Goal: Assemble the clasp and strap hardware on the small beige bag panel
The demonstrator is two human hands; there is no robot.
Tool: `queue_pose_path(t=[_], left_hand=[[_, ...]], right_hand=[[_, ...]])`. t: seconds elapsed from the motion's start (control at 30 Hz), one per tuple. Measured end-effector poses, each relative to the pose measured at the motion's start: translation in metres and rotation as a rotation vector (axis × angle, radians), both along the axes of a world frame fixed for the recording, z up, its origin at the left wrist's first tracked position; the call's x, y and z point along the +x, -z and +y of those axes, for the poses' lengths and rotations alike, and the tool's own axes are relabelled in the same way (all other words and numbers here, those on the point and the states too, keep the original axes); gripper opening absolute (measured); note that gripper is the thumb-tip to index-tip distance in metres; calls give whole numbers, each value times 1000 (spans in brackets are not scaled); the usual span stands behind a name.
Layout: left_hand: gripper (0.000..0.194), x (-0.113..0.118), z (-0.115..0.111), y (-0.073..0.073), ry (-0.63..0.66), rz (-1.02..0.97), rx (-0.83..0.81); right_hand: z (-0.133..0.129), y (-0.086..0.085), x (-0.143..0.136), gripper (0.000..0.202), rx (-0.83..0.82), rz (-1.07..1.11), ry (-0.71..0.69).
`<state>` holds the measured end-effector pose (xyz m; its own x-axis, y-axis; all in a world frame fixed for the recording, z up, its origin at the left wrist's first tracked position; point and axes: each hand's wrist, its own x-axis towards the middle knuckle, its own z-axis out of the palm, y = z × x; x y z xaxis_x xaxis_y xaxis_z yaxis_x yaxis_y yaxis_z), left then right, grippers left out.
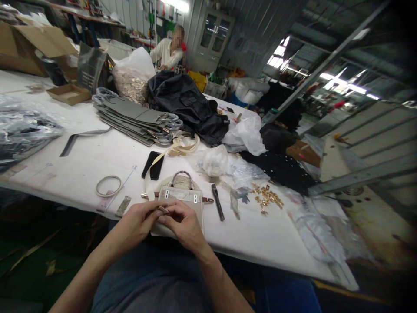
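Above the front part of a light beige handbag panel (180,196) my two hands meet, fingers pinched together. Between the fingertips shows a small pale piece (163,210), too small to name; my left hand (145,218) and my right hand (182,221) both close on it. The panel lies on the table with a curved handle (182,174), two small metal plates and a brown strap (207,200) at its side. A cream tape (148,180) runs down toward my left hand; whether the hand touches it is hidden.
Around the work lie a black phone (153,165), a ring-shaped roll (108,186), a dark tool (217,202) and gold metal fittings (267,198). Stacked grey bag panels (130,115), a black bag (185,102) and plastic bags stand behind. A person (167,50) sits at the back.
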<state>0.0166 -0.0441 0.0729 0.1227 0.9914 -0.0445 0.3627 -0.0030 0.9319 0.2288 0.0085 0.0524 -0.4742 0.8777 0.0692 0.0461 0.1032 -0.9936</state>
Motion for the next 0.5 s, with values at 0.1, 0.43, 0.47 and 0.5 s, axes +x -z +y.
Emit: queue_pose_path(t=[0.1, 0.43, 0.47, 0.5], left_hand=[[34, 4, 3, 4, -24, -27, -18], [44, 27, 12, 14, -196, 165, 28], [47, 27, 11, 17, -216, 231, 19], [50, 28, 9, 19, -236, 304, 5]], right_hand=[[6, 3, 7, 25, 0, -76, 108], [23, 1, 10, 25, -50, -136, 115], [24, 2, 10, 23, -42, -153, 121], [26, 4, 9, 21, -19, -178, 133]])
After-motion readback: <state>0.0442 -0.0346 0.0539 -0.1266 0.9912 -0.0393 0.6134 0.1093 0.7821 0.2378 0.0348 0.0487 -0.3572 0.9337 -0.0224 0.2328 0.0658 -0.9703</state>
